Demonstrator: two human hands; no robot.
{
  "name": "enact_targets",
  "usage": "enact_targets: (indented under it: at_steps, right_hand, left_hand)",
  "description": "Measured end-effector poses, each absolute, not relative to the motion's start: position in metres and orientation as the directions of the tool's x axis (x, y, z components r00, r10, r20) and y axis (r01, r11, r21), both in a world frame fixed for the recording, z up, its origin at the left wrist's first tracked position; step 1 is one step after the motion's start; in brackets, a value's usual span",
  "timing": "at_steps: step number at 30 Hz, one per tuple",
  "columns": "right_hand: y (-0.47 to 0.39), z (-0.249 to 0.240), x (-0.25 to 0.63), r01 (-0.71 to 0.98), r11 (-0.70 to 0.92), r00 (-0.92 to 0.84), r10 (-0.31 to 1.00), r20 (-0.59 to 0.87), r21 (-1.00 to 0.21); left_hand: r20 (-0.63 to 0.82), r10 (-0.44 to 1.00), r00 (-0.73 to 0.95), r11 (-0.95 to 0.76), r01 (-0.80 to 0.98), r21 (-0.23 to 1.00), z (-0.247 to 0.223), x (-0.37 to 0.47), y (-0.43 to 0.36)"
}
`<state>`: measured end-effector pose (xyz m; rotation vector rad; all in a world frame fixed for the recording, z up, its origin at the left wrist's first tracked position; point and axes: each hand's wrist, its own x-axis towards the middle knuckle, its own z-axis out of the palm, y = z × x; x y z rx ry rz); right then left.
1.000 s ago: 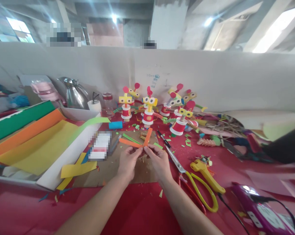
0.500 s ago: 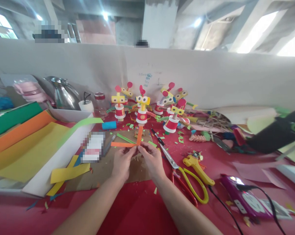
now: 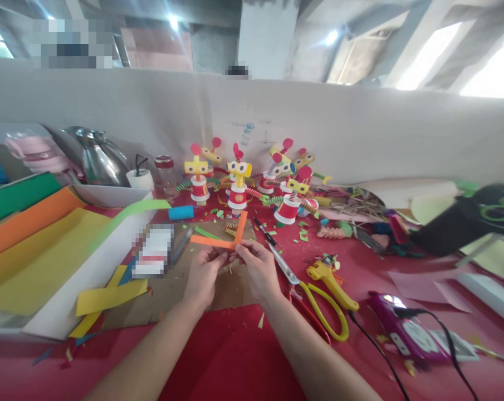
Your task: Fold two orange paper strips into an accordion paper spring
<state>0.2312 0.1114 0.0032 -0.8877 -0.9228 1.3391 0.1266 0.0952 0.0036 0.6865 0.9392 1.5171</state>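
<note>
Two orange paper strips [image 3: 212, 241] meet at a corner, one pointing left and the other pointing away from me. My left hand [image 3: 204, 273] pinches them from the left, just below the strip that runs sideways. From the right, my right hand [image 3: 258, 266] has thumb and fingers closed at the corner where the strips join. The brown cardboard [image 3: 230, 292] lies underneath both hands. Behind them is a paper-cup figure [image 3: 237, 196] with a yellow head and large eyes, among several similar ones. My fingers partly hide the joint.
Scissors [image 3: 324, 306] with yellow and red handles, a yellow glue gun [image 3: 333, 284] and a purple device [image 3: 408, 328] with cables lie to the right. On the left stands a white box [image 3: 88, 262] holding coloured paper. A metal jug [image 3: 97, 156] is behind it.
The strip pointing away has tilted to the right, and the sideways strip now slopes slightly down toward the corner. Both hands keep their pinch. My view has shifted a little to the right.
</note>
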Motion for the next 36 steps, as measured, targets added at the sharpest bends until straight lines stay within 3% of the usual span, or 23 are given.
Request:
enact_targets:
  at_steps: [16,23,36]
  right_hand:
    - [0.1107,-0.0016,0.2291,-0.237,0.078,0.025,0.997,0.074,-0.968]
    - [0.1123,0.0017,0.2309,-0.294,0.035,-0.001,0.999,0.037,-0.955]
    - [0.1150,0.0030,0.2331,-0.321,-0.003,-0.036,0.999,0.009,-0.947]
  left_hand:
    - [-0.065,0.979,-0.193,-0.020,-0.412,0.911,-0.0002,0.1247,0.0978]
    - [-0.004,0.977,-0.212,-0.077,-0.369,0.926,0.0007,0.1276,0.0955]
    - [-0.145,0.979,-0.143,0.045,-0.542,0.839,-0.0036,0.1184,0.1041]
